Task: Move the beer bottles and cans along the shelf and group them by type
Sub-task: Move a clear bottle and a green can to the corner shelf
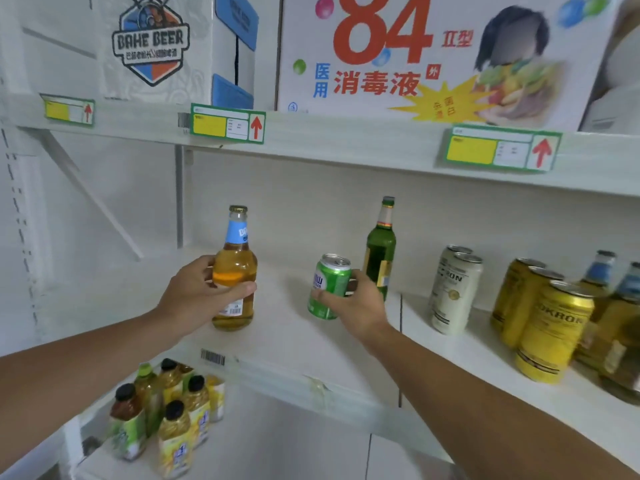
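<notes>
The left hand is wrapped around the lower body of a clear bottle of amber beer with a blue neck label; the thumb lies across the front just above the small label, the other fingers curl behind the glass, and the bottle stands upright at the left part of the white shelf. Whether its base touches the shelf cannot be told. The right hand grips a green can from its right side, thumb pressed low on the can's front and fingers closed round the back; the can leans slightly left, near the middle of the shelf. Just behind the right hand stands a green bottle, upright and free of the fingers. Further right, well apart from both hands, are two white cans one behind the other, then a row of yellow cans, and blue-labelled bottles at the frame's edge, blurred. Below the shelf, tea bottles stand on a lower shelf. Above, price tags are fixed on the upper shelf's edge.
</notes>
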Available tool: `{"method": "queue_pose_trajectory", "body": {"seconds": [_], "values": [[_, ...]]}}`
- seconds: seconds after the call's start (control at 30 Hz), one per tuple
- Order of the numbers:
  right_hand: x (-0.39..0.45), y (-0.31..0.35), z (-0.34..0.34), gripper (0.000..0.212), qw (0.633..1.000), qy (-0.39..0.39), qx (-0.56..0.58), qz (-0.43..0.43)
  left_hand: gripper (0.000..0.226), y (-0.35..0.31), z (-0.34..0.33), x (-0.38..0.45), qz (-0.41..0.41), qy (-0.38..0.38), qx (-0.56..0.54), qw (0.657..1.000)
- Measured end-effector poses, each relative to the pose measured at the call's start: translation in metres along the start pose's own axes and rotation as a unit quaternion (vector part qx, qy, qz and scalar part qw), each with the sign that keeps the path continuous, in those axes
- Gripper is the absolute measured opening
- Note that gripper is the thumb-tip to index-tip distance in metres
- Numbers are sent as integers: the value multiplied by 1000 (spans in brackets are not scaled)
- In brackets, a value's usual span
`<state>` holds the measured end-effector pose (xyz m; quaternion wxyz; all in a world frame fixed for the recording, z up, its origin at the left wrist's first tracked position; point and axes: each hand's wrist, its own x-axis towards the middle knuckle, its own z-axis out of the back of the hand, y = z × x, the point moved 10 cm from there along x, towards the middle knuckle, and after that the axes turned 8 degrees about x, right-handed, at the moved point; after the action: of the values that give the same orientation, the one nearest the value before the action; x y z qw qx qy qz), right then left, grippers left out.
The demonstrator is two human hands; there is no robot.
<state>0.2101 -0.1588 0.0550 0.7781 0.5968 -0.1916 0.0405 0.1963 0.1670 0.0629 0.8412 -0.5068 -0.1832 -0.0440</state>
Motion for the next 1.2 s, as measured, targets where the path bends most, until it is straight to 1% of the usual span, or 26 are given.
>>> {"method": "queue_pose_trajectory", "body": {"seconds": [0.07, 0.2, 0.33, 0.5, 0.6, 0.73, 0.8, 0.93, 1.07, 1.2], "values": [[-18, 3, 31, 65, 1000, -19, -7, -3, 59, -18, -16, -10, -6, 17, -10, 1000], [-59, 7, 99, 68, 998, -45, -34, -5, 59, -60, -58, -35, -29, 49, -18, 998], [-90, 12, 169, 73, 997, -63, -36, -8, 53, -106, -103, -61, -49, 77, -43, 995], [-134, 6, 263, 66, 995, -91, -50, -9, 48, -164, -179, -106, -71, 128, -74, 986], [-154, 4, 323, 70, 992, -113, -52, -17, 48, -197, -222, -132, -78, 147, -92, 982], [-179, -7, 389, 65, 989, -135, -55, -28, 53, -228, -275, -164, -73, 178, -109, 975], [-193, -11, 418, 63, 986, -148, -76, -29, 54, -240, -297, -179, -71, 181, -109, 975], [-215, -18, 464, 60, 982, -166, -83, -33, 55, -257, -332, -207, -63, 180, -109, 976], [-233, -22, 484, 69, 981, -165, -94, -34, 54, -268, -349, -226, -58, 183, -108, 976], [-248, -16, 503, 67, 976, -176, -120, -36, 53, -284, -362, -238, -66, 200, -113, 971]]}}
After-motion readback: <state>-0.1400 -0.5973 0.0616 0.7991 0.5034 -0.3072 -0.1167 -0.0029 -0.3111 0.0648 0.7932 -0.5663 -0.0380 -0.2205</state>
